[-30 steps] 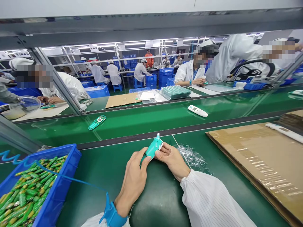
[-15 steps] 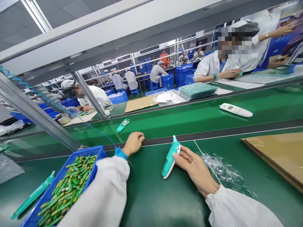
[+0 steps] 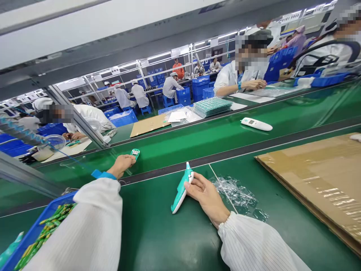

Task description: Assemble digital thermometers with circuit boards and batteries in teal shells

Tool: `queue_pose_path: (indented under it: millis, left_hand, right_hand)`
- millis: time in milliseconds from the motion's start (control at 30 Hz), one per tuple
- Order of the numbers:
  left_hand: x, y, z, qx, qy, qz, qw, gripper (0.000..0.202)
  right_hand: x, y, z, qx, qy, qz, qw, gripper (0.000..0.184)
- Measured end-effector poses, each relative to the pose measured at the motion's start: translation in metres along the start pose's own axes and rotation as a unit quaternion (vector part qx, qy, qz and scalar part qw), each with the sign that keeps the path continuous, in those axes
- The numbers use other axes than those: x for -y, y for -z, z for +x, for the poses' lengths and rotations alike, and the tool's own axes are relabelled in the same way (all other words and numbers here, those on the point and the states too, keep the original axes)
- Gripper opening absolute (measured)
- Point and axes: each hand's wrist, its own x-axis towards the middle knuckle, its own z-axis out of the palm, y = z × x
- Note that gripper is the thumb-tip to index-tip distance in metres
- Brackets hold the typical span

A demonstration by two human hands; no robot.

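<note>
My right hand (image 3: 207,195) is closed around the side of a teal-and-white thermometer (image 3: 182,190), its pointed white tip upward, over the green worktop. Reaching out onto the green conveyor belt, my left hand (image 3: 123,165) has its fingers closed on the near end of a teal thermometer shell with a circuit board (image 3: 135,153). The fingers hide the shell's lower part. Farther right on the belt lies a white thermometer (image 3: 256,124) with a small display.
A blue bin (image 3: 46,214) of green-and-yellow parts stands at left, partly behind my sleeve. Clear plastic wrappers (image 3: 237,195) lie right of my right hand, near a cardboard sheet (image 3: 313,169). A metal post (image 3: 76,116) rises at left. Co-workers sit across the belt.
My left hand has moved forward and left onto the belt and taken hold of the shell with the circuit board. My right hand still holds the thermometer. The view has turned right.
</note>
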Motion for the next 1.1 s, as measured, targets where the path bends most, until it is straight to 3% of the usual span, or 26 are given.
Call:
queue_pose_path:
  millis: [100, 200, 233, 300, 367, 433, 500, 567, 667, 833, 1100]
  left_hand:
    - [0.005, 0.029, -0.046, 0.058, -0.010, -0.034, 0.998, 0.028]
    - [0.029, 0.035, -0.108, 0.088, -0.042, -0.035, 0.995, 0.027]
    - [0.037, 0.030, -0.129, 0.074, -0.067, -0.020, 0.995, 0.024]
    - [0.044, 0.010, -0.166, -0.014, -0.115, 0.034, 0.993, 0.020]
    - [0.033, -0.018, -0.196, -0.080, -0.167, 0.041, 0.982, 0.026]
    - [0.007, -0.048, -0.217, -0.034, -0.214, -0.032, 0.976, 0.040]
    - [-0.023, -0.074, -0.229, 0.029, -0.229, -0.104, 0.968, 0.053]
    - [-0.045, -0.094, -0.233, 0.045, -0.224, -0.133, 0.965, 0.048]
    - [-0.053, -0.111, -0.234, 0.039, -0.226, -0.137, 0.964, 0.043]
    - [-0.038, -0.116, -0.241, 0.066, -0.227, -0.144, 0.961, 0.044]
    - [-0.045, -0.109, -0.248, 0.071, -0.222, -0.168, 0.958, 0.040]
  right_hand:
    - [0.004, -0.002, -0.003, 0.006, 0.001, 0.011, 1.000, 0.067]
    - [0.005, -0.004, -0.005, 0.020, 0.009, 0.017, 1.000, 0.067]
    - [0.005, -0.005, -0.006, 0.023, 0.008, 0.018, 1.000, 0.067]
    - [0.005, -0.008, -0.008, 0.024, 0.005, 0.019, 1.000, 0.068]
    - [0.004, -0.010, -0.009, 0.023, 0.003, 0.023, 0.999, 0.068]
    - [0.004, -0.012, -0.010, 0.022, 0.001, 0.026, 0.999, 0.069]
    - [0.003, -0.012, -0.010, 0.024, 0.002, 0.026, 0.999, 0.070]
    - [0.003, -0.011, -0.009, 0.027, 0.011, 0.021, 0.999, 0.069]
    - [0.005, -0.006, -0.007, 0.014, 0.023, 0.011, 1.000, 0.062]
    - [0.008, -0.004, -0.006, 0.020, -0.014, 0.071, 0.997, 0.059]
    - [0.014, -0.011, -0.014, 0.047, -0.009, 0.114, 0.992, 0.052]
